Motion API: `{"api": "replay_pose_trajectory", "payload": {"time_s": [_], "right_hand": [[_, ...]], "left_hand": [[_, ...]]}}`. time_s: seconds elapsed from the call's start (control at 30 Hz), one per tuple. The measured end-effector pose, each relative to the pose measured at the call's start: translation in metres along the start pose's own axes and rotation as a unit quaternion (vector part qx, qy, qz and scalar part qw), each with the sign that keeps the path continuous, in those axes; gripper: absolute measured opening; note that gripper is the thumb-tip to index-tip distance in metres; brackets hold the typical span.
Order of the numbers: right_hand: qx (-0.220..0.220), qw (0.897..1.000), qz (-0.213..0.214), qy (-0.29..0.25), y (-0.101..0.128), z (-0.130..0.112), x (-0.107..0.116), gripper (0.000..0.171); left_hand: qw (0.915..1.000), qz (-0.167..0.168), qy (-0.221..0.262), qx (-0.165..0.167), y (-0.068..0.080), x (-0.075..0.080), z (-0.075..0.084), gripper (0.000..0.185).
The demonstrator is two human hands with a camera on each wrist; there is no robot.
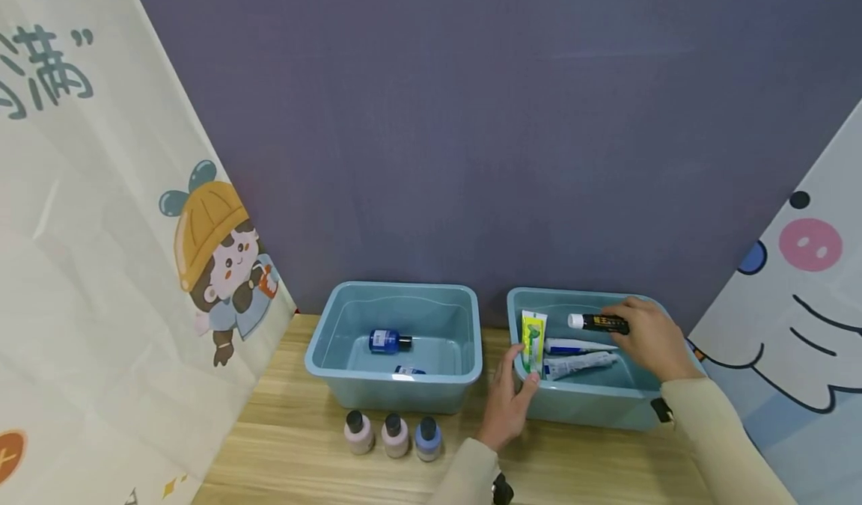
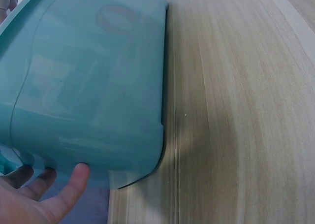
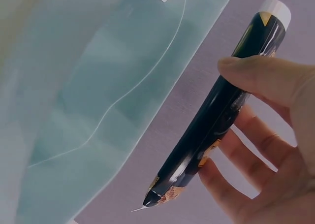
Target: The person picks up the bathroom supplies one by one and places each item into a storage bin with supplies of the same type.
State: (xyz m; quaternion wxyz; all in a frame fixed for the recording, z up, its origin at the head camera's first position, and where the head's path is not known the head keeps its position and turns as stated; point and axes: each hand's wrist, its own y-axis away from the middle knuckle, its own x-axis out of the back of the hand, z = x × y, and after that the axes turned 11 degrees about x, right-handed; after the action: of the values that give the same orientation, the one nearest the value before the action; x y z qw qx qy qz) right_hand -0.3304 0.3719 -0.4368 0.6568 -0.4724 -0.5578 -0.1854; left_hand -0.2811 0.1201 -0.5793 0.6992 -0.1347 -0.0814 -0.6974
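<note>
In the head view my right hand (image 1: 646,338) holds a black toothpaste tube (image 1: 599,323) with a white cap above the right blue bin (image 1: 586,405). The right wrist view shows the thumb and fingers pinching the tube (image 3: 197,135). My left hand (image 1: 506,406) touches the bin's near left corner; in the left wrist view its fairly straight fingers (image 2: 74,187) rest against the outer wall of the bin (image 2: 93,86). Inside that bin, a yellow-green tube (image 1: 534,340) leans at the left, with a blue-and-white tube (image 1: 575,346) and a pale tube (image 1: 579,364) beside it.
A second blue bin (image 1: 397,390) to the left contains a blue bottle (image 1: 385,341) and another partly hidden one. In front of it stand two pink bottles (image 1: 359,434) and a blue-violet bottle (image 1: 428,441) on the wooden table (image 1: 283,430). A dark backdrop (image 1: 471,131) rises behind.
</note>
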Motion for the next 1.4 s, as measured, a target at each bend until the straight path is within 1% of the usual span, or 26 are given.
{"api": "replay_pose_trajectory", "payload": {"time_s": [0.3,0.63,0.9,1.07,1.23,1.4], "right_hand": [[-0.028,0.999,-0.043,0.001,-0.005,-0.005,-0.005,0.042],[-0.036,0.996,-0.076,-0.01,-0.005,-0.009,-0.009,0.04],[-0.038,0.994,-0.102,-0.023,-0.004,-0.01,-0.011,0.037],[-0.038,0.992,-0.112,-0.03,-0.009,-0.004,-0.014,0.034],[-0.05,0.988,-0.14,-0.034,-0.015,0.0,-0.013,0.036],[-0.05,0.984,-0.165,-0.037,-0.021,0.003,-0.013,0.037]], "left_hand": [[0.9999,-0.011,-0.002,0.001,0.009,0.006,0.0,0.051],[0.9997,-0.024,-0.001,0.005,0.018,0.013,0.002,0.05],[0.9997,-0.025,-0.001,-0.006,0.025,0.015,-0.002,0.05],[0.9997,-0.023,-0.001,-0.01,0.025,0.016,-0.002,0.05],[0.9996,-0.025,-0.001,-0.011,0.025,0.016,-0.001,0.05],[0.9996,-0.026,-0.001,-0.01,0.026,0.016,-0.001,0.05]]}}
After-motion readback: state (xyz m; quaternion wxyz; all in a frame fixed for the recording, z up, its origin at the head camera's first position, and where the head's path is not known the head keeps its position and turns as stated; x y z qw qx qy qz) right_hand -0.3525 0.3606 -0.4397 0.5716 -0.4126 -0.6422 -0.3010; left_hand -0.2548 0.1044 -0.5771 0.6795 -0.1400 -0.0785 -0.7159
